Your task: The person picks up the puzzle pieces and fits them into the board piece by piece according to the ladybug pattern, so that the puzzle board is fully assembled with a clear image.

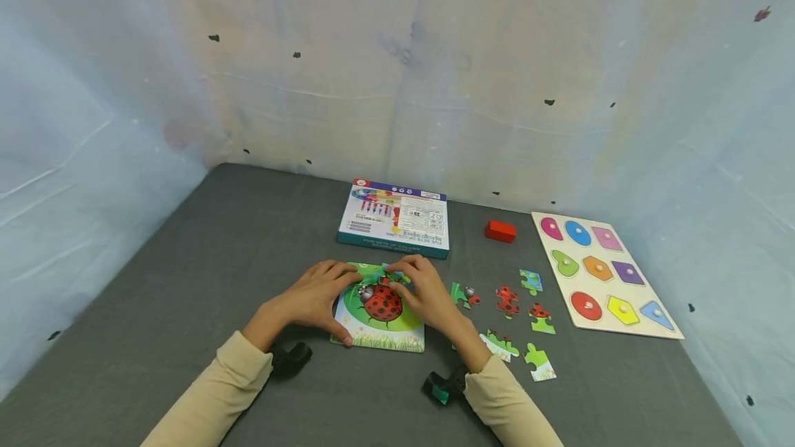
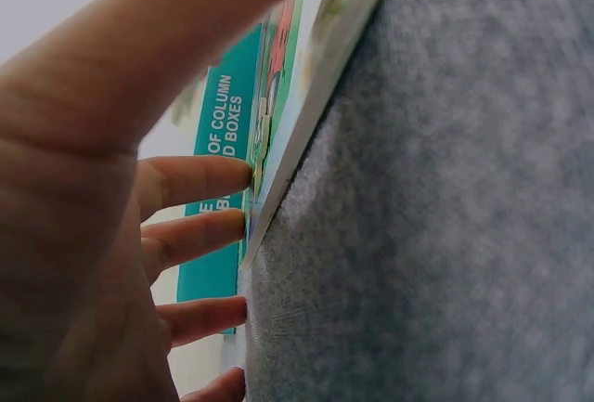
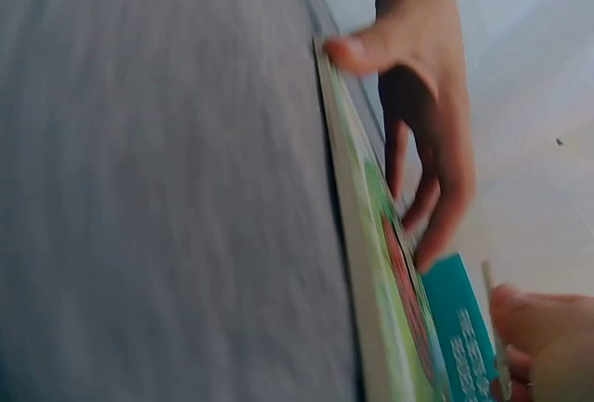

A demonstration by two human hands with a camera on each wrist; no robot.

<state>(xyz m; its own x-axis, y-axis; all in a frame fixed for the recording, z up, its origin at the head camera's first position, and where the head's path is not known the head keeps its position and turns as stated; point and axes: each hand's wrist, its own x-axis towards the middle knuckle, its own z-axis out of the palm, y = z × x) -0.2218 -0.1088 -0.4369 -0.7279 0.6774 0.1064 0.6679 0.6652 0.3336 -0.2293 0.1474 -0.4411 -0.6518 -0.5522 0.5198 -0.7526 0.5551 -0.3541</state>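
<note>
A ladybug puzzle board (image 1: 381,342) lies on the dark table, a few pieces set along its far side. My left hand (image 1: 310,299) spreads over its left part, thumb at the near-left edge and fingertips on the far-left area; in the left wrist view those fingers (image 2: 200,230) are nearly straight. Above the board's far-right corner, my right hand (image 1: 431,295) pinches a puzzle piece. In the right wrist view that puzzle piece (image 3: 497,328) shows as a thin edge between thumb and fingers, raised off the board; its printed face is hidden there.
Several loose puzzle pieces (image 1: 507,301) lie right of the board, some partly behind the right forearm. Behind it is a flat teal-edged box (image 1: 397,219). A red block (image 1: 499,231) and a wooden shape board (image 1: 605,274) sit farther right.
</note>
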